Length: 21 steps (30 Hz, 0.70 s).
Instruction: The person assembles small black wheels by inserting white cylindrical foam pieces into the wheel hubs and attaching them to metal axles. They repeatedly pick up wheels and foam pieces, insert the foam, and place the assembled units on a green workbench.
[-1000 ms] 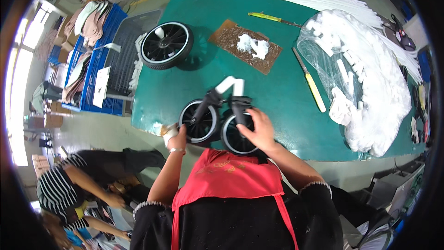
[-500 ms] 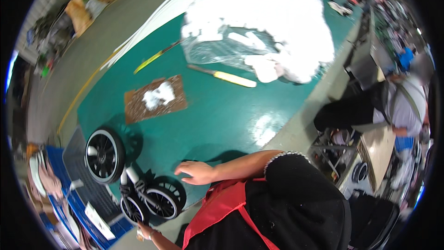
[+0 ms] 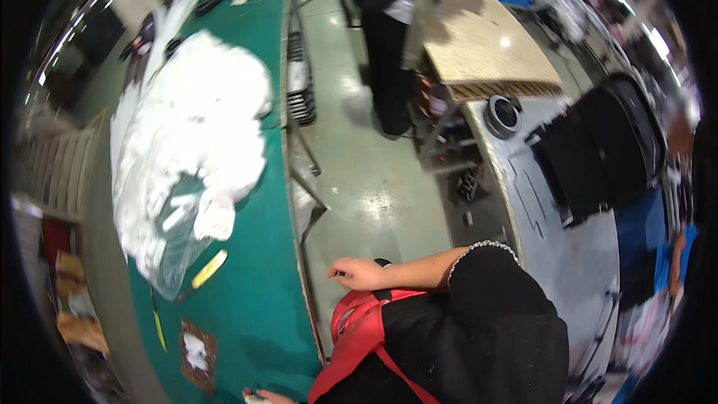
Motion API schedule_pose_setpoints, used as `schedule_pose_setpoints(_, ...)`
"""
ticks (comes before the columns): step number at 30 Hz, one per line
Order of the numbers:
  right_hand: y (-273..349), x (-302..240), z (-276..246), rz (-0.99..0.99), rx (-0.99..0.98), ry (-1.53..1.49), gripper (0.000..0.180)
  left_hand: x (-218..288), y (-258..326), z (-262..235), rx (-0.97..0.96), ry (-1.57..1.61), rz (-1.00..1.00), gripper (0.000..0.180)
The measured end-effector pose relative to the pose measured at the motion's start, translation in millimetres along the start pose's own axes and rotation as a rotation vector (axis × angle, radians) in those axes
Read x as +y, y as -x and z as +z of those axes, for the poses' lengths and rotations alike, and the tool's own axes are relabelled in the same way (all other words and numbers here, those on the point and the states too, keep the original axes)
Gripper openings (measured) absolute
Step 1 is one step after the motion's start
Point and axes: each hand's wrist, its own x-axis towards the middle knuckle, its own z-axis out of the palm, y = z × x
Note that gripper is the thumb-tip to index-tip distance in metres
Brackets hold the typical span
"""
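The view looks down past the person's black top and red apron (image 3: pixel 359 329). The right hand (image 3: pixel 359 273) hovers just off the edge of the green table (image 3: pixel 254 314), over the grey floor, fingers loosely curled and holding nothing. Only a sliver of the left hand (image 3: pixel 258 396) shows at the bottom edge, at the table's near corner; whether its fingers grip anything cannot be told.

Nearest on the table, beside the left hand, lies a brown board (image 3: pixel 199 355) with white scraps on it. A thin yellow-handled tool (image 3: pixel 158 322) lies just beyond it. Further along rests a pale yellow tool (image 3: pixel 208 269), touching a clear plastic bag (image 3: pixel 173 243). Beyond the bag spreads a large heap of white foam pieces (image 3: pixel 191 127), covering most of the table's middle. Dark objects, too small to identify, lie at the far end.

To the right, across the floor aisle, stands a grey workbench (image 3: pixel 553 202) bearing a black round part (image 3: pixel 502 114) and black fabric (image 3: pixel 598 150). Beyond it is a beige board (image 3: pixel 486 49), where another person (image 3: pixel 407 0) in a grey top and dark trousers stands.
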Motion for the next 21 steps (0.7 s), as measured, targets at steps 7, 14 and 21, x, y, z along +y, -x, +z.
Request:
schedule_pose_setpoints(7, 99, 69, -84, 0.355, 0.487, 0.042, 0.028, 174, -56, 55, -0.218, 1.044, 0.543, 0.034)
schedule_pose_setpoints(14, 182, 124, -210, 0.544, 0.997, 0.276, 0.031, 331, -11, -30, -0.562, 1.299, 0.852, 0.033)
schedule_pose_setpoints(21, 315, 134, -347, 0.635, 1.766, 0.588, 0.026, 419, 79, -48, -0.761, 1.195, 0.942, 0.035)
